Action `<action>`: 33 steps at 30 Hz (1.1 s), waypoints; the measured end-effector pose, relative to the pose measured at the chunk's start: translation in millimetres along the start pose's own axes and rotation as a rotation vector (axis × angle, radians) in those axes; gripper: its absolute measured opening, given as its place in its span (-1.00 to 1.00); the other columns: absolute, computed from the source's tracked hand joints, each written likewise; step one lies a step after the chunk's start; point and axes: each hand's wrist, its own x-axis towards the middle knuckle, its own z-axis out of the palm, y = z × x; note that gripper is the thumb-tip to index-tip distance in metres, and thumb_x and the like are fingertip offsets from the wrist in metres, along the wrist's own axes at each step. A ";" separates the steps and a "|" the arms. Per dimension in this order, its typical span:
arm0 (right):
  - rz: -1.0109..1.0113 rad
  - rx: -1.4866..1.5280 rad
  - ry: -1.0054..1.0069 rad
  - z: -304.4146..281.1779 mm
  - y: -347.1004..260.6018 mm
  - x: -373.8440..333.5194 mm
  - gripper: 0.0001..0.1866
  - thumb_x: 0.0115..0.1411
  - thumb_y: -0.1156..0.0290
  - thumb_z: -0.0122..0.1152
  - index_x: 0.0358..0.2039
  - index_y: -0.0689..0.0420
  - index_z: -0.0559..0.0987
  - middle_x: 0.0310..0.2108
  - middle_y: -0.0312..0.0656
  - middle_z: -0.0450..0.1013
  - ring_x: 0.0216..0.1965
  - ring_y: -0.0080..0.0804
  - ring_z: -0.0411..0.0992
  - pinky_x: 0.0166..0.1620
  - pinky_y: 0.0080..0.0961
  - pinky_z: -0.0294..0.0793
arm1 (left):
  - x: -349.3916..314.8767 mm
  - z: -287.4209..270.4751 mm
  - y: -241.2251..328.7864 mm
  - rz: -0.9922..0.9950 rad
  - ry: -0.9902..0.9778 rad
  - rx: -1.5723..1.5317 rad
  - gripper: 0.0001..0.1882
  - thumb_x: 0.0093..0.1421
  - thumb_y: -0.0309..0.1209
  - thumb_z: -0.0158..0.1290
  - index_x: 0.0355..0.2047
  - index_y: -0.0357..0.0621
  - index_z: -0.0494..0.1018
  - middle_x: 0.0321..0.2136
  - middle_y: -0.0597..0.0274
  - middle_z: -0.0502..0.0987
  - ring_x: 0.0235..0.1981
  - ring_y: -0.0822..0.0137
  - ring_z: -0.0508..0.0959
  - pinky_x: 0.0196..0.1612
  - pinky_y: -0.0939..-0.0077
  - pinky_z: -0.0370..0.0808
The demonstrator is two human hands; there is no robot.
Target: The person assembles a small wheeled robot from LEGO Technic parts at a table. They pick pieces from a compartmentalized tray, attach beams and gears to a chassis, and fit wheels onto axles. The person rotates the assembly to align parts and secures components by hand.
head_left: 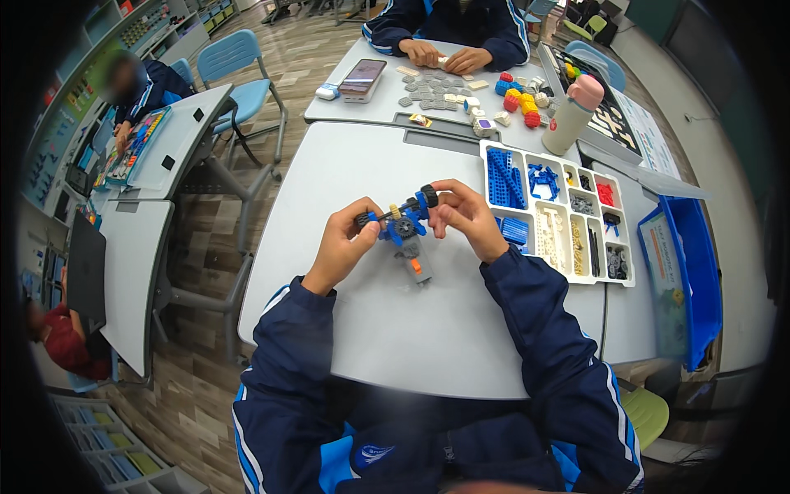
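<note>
Over the white table, I hold a small toy brick vehicle (405,226) between my two hands. It has blue connectors, dark gears, a yellowish piece on its axle and a grey body with an orange part, which slants down toward me. My left hand (344,244) is closed around its left end, thumb against the blue pieces beside a black wheel. At the other end, my right hand (467,218) has its fingers curled at the second black wheel (429,196), index finger along the far side. The fingers partly hide where they grip.
Right of my hands lies a white sorting tray (539,262) of building pieces. Beyond it stand a pale bottle (572,115) with a pink lid and a blue bin (693,280). Across the table, another person's hands (444,58) handle pieces near a phone (363,76) and colourful blocks.
</note>
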 end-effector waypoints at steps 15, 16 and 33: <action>0.101 -0.091 -0.083 11.5 -28.0 -2.0 -0.73 0.24 0.33 0.17 -0.18 0.19 0.35 -0.48 -0.23 0.40 -0.58 -0.49 0.50 -0.52 -0.62 0.49 | 2.0 13.9 -4.0 0.161 0.195 0.423 -0.79 0.31 -0.32 0.07 -0.36 -0.21 0.41 -0.66 0.40 0.37 -0.60 0.60 0.33 -0.52 0.63 0.27; 0.116 -0.097 -0.101 10.9 -28.9 -2.4 -0.73 0.24 0.33 0.17 -0.18 0.20 0.35 -0.48 -0.23 0.41 -0.58 -0.47 0.52 -0.51 -0.60 0.53 | 1.8 12.4 -4.5 0.156 0.189 0.432 -0.79 0.30 -0.32 0.07 -0.38 -0.21 0.41 -0.67 0.40 0.36 -0.61 0.60 0.32 -0.52 0.63 0.26; 0.331 0.368 -0.275 -9.1 -9.1 -5.5 -0.59 0.26 0.21 0.23 0.00 0.18 0.40 -0.18 -0.11 0.46 -0.20 -0.23 0.55 -0.07 -0.28 0.58 | 10.2 -28.0 -1.7 -0.245 -0.206 -0.392 -0.48 0.23 -0.16 0.07 0.03 -0.37 0.48 -0.32 0.18 0.55 -0.48 0.46 0.49 -0.38 0.58 0.45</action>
